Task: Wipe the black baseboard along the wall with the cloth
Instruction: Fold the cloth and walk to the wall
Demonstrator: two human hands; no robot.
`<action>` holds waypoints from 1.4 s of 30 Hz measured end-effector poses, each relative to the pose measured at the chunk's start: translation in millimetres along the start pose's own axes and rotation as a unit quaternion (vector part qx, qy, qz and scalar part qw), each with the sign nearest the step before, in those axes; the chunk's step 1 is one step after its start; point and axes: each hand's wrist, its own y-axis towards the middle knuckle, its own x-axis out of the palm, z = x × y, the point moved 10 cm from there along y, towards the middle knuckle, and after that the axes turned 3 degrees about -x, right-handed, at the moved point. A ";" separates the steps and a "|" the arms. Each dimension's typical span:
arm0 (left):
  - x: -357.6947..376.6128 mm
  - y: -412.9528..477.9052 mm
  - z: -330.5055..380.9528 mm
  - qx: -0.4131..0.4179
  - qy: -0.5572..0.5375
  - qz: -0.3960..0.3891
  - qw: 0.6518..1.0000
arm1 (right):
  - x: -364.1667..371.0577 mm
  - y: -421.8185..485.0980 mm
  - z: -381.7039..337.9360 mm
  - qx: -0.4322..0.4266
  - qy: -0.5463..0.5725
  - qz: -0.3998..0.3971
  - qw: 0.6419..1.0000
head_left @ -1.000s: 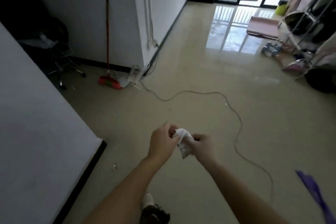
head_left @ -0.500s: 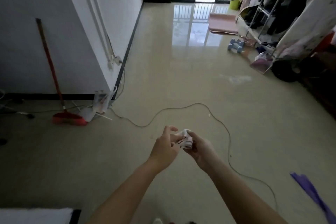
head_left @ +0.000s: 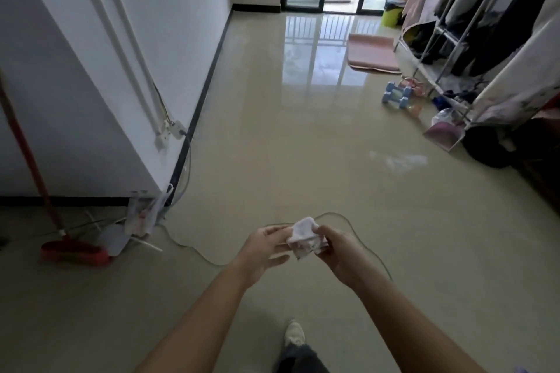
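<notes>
Cloth (head_left: 306,235): small white crumpled wad, lower centre of frame, held above the floor (head_left: 303,160) btwn both hands, well apart fr the baseboard.
R hand (head_left: 342,254): fingers were curled round cloth's right side, gripping it.
L hand (head_left: 263,248): fingers mostly straight, tips touched cloth's left edge; no clear pinch.
Baseboard (head_left: 206,88): black strip at foot of white wall, ran fr centre-left to upper centre.
Cable (head_left: 194,247): thin, lay on floor under the hands.
Broom (head_left: 72,251): red, leaned on wall, lower left.
Upper right: clothes rack (head_left: 454,39), blue dumbbells (head_left: 397,95) and pink mat (head_left: 371,51) on floor.
</notes>
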 end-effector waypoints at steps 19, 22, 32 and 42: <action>-220.6 279.8 259.6 0.115 0.005 0.284 0.952 | 209.1 380.6 -166.8 -0.071 -0.259 -0.046 0.962; -285.6 313.2 305.3 0.117 0.074 0.346 0.928 | 256.0 444.3 -181.0 -0.078 -0.291 -0.043 0.953; -426.8 394.5 379.0 0.046 0.191 0.411 0.890 | 399.7 604.8 -203.0 -0.056 -0.380 -0.095 0.918; -544.0 500.9 355.9 -0.008 0.120 0.528 0.841 | 510.7 772.6 -113.4 -0.022 -0.539 -0.244 0.806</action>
